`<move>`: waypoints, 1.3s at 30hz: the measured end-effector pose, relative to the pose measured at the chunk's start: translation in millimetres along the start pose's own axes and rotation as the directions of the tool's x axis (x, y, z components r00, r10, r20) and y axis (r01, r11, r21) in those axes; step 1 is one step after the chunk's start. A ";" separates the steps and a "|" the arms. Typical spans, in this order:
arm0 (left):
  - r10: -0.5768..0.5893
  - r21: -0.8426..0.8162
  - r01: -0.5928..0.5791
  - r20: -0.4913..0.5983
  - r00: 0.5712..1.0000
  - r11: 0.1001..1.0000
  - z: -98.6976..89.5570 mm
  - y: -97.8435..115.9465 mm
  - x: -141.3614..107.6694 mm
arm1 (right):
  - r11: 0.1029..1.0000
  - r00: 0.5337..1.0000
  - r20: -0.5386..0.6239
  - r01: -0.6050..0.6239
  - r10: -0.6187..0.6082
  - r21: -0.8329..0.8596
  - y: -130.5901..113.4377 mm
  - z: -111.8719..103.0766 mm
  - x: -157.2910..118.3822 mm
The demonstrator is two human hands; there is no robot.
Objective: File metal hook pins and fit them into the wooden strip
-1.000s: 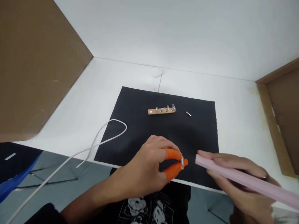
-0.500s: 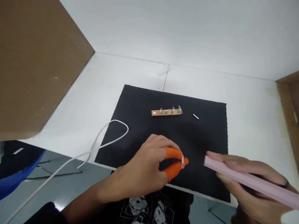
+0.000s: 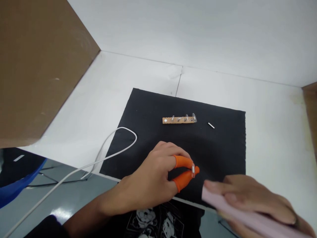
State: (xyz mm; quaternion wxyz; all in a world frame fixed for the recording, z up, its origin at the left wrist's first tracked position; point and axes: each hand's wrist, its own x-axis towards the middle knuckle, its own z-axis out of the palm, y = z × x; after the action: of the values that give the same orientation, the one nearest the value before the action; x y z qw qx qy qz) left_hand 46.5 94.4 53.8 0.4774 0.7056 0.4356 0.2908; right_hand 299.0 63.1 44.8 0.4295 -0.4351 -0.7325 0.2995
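Over the front part of the black mat (image 3: 148,105), my left hand (image 3: 153,178) pinches a small clear piece with a whitish strip (image 3: 193,169). Its gripping fingertips wear orange finger cots (image 3: 182,162). To the right, my right hand (image 3: 262,198) is closed around a long pale pink bar (image 3: 247,216), blurred by motion. The bar's near tip lies a little below and right of the small clear piece, apart from it. What kind of tool the pink bar is, I cannot tell.
Farther back on the mat lies a tan strip (image 3: 170,120) with clear upright tabs and small metal parts. Right of it is a small silvery rod (image 3: 211,125). A white cable (image 3: 119,152) loops over the mat's left edge. A brown panel (image 3: 44,72) stands at left.
My right hand and the pink bar have moved left and toward me. My left hand keeps its pinch in nearly the same place. The view has shifted slightly.
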 end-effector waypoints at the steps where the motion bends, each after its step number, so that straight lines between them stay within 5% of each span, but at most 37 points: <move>1: 0.000 -0.003 0.000 -0.002 1.000 1.000 -0.1 -0.4 -0.6 | 0.999 0.999 0.025 0.022 -0.023 0.025 -0.7 1.2 -0.3; 7: 0.000 -0.009 0.000 -0.001 1.000 1.000 -1.0 -2.7 -4.0 | 0.968 0.962 -0.134 -0.225 0.239 0.114 10.0 6.1 -6.5; 13: 0.028 0.068 -0.023 -0.076 0.997 0.997 -0.7 -18.4 -2.8 | 0.998 0.987 0.162 -0.030 0.021 0.057 9.4 15.9 -7.3; 21: 0.059 0.366 0.069 -0.328 0.943 0.928 -29.4 -91.5 18.9 | 0.977 0.989 0.066 -0.143 0.134 0.157 20.3 21.0 -20.4; 27: 0.003 0.421 0.128 -0.296 0.955 0.898 -47.4 -118.9 40.9 | 0.966 0.975 0.022 -0.221 0.220 0.134 18.1 27.9 -31.8; 32: -0.032 0.438 0.121 -0.206 0.978 0.891 -47.0 -117.6 51.6 | 0.925 0.927 -0.079 -0.356 0.368 0.134 10.4 31.6 -44.6; 39: -0.078 0.418 0.123 -0.124 0.989 0.900 -49.4 -114.8 50.3 | 0.905 0.901 -0.126 -0.394 0.415 0.159 7.4 35.4 -50.3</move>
State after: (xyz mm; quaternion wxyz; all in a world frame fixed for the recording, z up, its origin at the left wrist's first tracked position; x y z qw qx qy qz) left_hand -10.3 179.0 -34.4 0.3035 0.7530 0.5485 0.2002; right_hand 283.0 19.1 4.3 0.4415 -0.5712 -0.5687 0.3940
